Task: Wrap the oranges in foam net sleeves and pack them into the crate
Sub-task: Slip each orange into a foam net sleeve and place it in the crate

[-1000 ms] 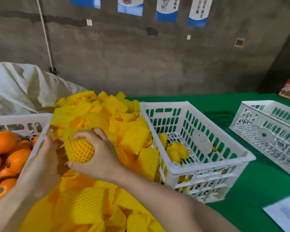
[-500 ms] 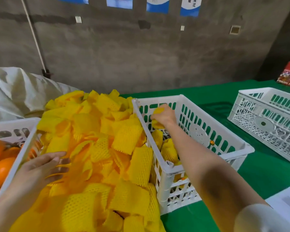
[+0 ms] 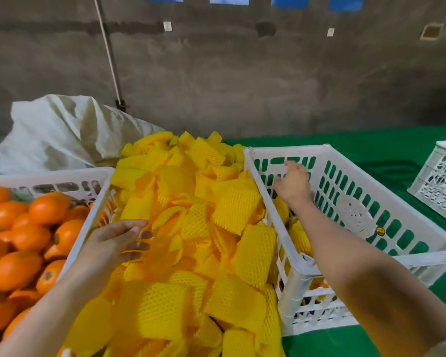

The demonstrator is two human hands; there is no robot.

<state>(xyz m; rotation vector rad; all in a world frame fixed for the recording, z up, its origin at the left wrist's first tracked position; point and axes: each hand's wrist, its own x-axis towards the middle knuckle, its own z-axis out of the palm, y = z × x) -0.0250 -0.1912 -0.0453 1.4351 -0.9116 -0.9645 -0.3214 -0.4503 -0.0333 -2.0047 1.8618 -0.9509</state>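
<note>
Evidently between fruits, the left hand lies flat, fingers straight, on the heaped yellow foam net sleeves beside the bare oranges, so pinching up one sleeve looks next, while farther off the right hand hangs loose and empty inside the crate over a few wrapped oranges.

crate top open, right side free | sleeve pile banked against left wall | wrapped oranges fill near-left corner
</note>
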